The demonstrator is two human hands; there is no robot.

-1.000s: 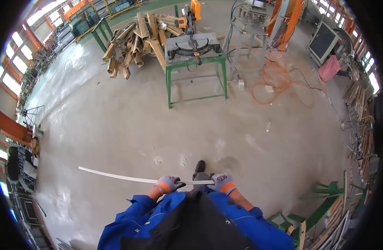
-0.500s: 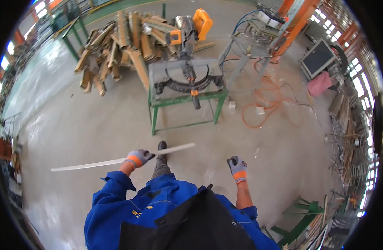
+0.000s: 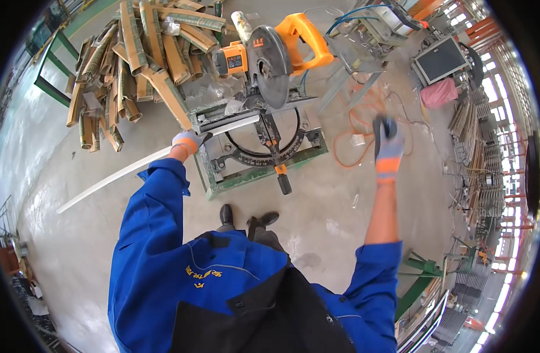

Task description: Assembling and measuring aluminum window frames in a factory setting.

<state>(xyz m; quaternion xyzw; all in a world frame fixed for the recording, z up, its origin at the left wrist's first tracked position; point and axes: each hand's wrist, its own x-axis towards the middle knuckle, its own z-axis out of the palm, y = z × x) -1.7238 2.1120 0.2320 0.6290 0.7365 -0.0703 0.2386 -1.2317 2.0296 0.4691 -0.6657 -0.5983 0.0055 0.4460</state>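
My left hand [image 3: 189, 142], in a grey and orange glove, is closed round a long, thin white strip [image 3: 114, 181]. The strip's far end reaches over the bed of a mitre saw [image 3: 268, 67], while its other end sticks out to the left above the floor. The saw's round blade is raised, with an orange handle [image 3: 308, 44] on its right and an orange motor housing on its left. Out to the right of the saw is my gloved right hand [image 3: 390, 143], raised and smeared by motion; its fingers cannot be made out clearly.
The saw sits on a green metal stand [image 3: 223, 189]. Behind it on the left lies a heap of long brown wrapped pieces [image 3: 155, 44]. An orange hose [image 3: 340, 154] coils on the floor at right, near a grey machine frame [image 3: 352, 65]. Another green frame [image 3: 420, 282] stands at lower right.
I have come closer to the saw. My left hand has carried the white strip forward, its far end now over the saw bed. My right hand has risen forward and to the right.
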